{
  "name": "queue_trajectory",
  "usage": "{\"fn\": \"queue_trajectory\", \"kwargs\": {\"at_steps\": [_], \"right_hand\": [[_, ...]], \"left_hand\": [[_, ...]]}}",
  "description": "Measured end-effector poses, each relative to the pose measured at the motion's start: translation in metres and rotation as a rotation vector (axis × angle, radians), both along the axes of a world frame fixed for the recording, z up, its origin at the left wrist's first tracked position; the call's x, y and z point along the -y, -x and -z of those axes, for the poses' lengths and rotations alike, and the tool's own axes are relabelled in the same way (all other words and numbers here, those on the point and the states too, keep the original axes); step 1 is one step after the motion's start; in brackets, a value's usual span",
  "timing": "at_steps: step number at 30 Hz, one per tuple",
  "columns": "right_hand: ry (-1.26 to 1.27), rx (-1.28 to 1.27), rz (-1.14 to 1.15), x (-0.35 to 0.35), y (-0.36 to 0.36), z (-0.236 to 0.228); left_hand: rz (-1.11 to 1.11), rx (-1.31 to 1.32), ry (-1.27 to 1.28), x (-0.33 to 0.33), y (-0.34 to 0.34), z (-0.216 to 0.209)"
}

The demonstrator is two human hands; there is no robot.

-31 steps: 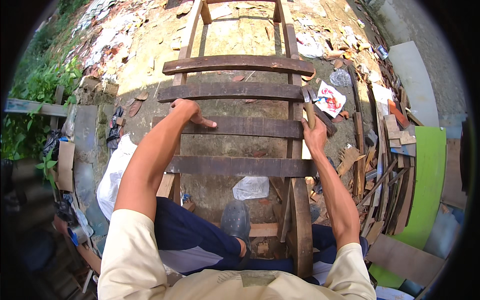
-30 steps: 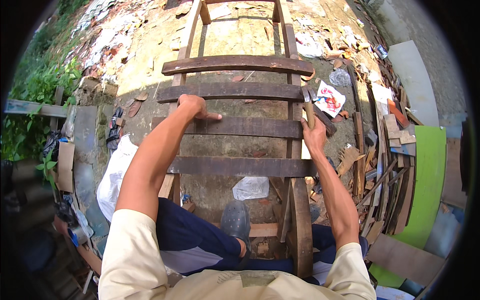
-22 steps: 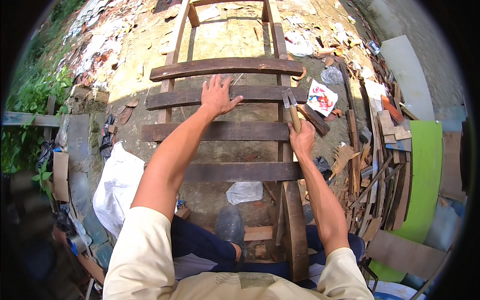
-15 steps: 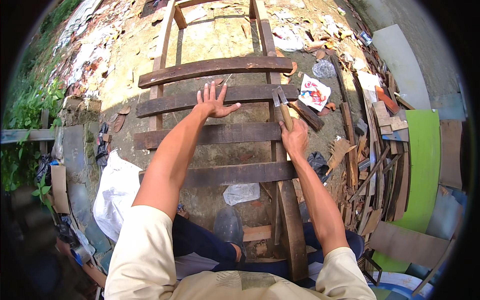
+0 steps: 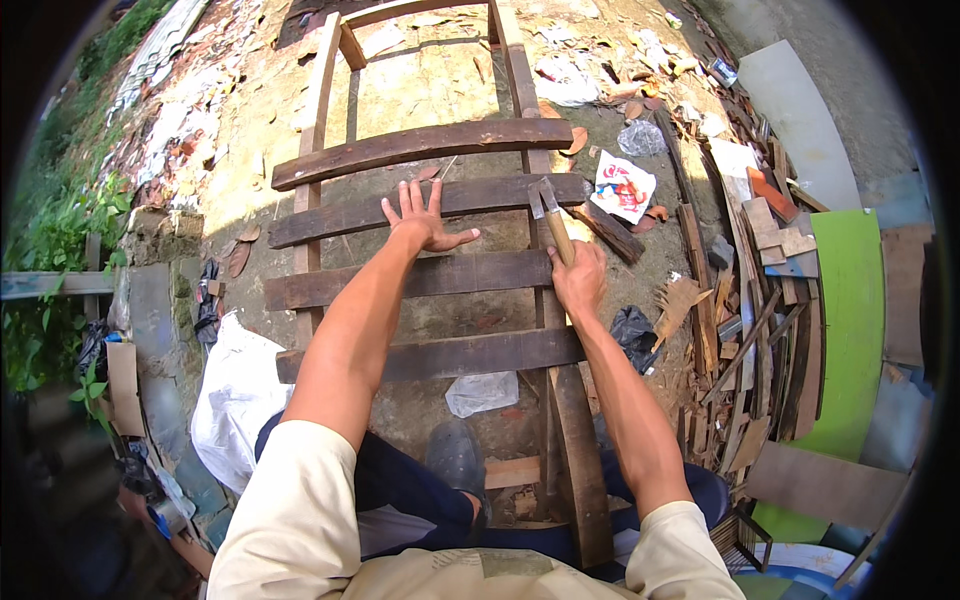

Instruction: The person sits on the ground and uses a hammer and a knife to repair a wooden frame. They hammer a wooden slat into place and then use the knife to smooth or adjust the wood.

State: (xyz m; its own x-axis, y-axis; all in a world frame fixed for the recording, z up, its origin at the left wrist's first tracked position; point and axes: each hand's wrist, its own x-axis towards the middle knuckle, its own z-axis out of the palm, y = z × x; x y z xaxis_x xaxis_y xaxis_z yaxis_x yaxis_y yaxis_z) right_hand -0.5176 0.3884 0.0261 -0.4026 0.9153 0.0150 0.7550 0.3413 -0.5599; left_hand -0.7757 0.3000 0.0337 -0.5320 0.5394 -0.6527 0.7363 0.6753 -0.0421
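Observation:
A dark wooden frame lies before me, with several cross slats over two long rails (image 5: 522,80). My left hand (image 5: 424,224) is spread flat on the second slat from the far end (image 5: 335,218), fingers apart and holding nothing. My right hand (image 5: 581,283) is wrapped round the wooden handle of a claw hammer (image 5: 561,242). Its forked metal head points away from me, over the right end of that same slat. Nearer to me are two more slats, and a loose-looking plank (image 5: 585,470) runs toward my legs by the right rail. No nails can be made out.
Scrap wood (image 5: 765,330) is heaped along the right, beside a green panel (image 5: 850,310). A white sack (image 5: 238,390) stands at my left. A short wood block (image 5: 612,233) and a printed plastic bag (image 5: 625,187) lie right of the frame.
The whole view has shifted slightly, so the frame's far end sits lower and a little to the left. Both hands keep about the same places on the frame, the hammer still held.

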Motion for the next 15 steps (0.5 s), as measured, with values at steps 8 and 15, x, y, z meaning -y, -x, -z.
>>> {"fn": "queue_trajectory", "kwargs": {"at_steps": [8, 15], "right_hand": [[-0.001, 0.035, -0.016, -0.002, -0.003, 0.008], [-0.053, 0.009, -0.017, -0.006, -0.006, 0.013]], "left_hand": [[-0.079, -0.012, -0.47, 0.018, 0.016, 0.045], [-0.129, -0.015, -0.546, 0.009, 0.023, 0.029]]}}
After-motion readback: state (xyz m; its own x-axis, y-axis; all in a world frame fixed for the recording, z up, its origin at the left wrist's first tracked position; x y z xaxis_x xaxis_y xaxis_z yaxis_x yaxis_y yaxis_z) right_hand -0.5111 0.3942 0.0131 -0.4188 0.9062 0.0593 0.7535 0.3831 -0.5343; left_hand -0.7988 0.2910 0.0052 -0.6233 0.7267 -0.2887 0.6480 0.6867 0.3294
